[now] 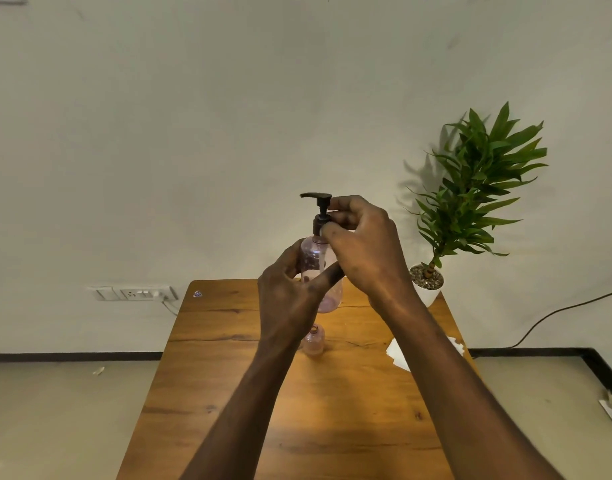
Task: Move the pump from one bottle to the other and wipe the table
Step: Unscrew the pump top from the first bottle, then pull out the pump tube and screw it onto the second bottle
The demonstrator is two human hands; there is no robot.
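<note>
I hold a clear pink bottle (317,258) upright in the air above the wooden table (228,375). My left hand (290,296) wraps around the bottle's body. A black pump (319,206) sits in its neck, nozzle pointing left. The fingertips of my right hand (363,244) pinch the pump's collar. A second, smaller pink bottle (313,341) stands open-necked on the table below, partly hidden by my left wrist. A white cloth or paper (398,355) lies at the table's right, mostly behind my right forearm.
A potted green plant (470,192) in a white pot stands on the table's far right corner. A wall socket (134,293) is behind at the left, and a black cable (557,317) runs along the wall at the right.
</note>
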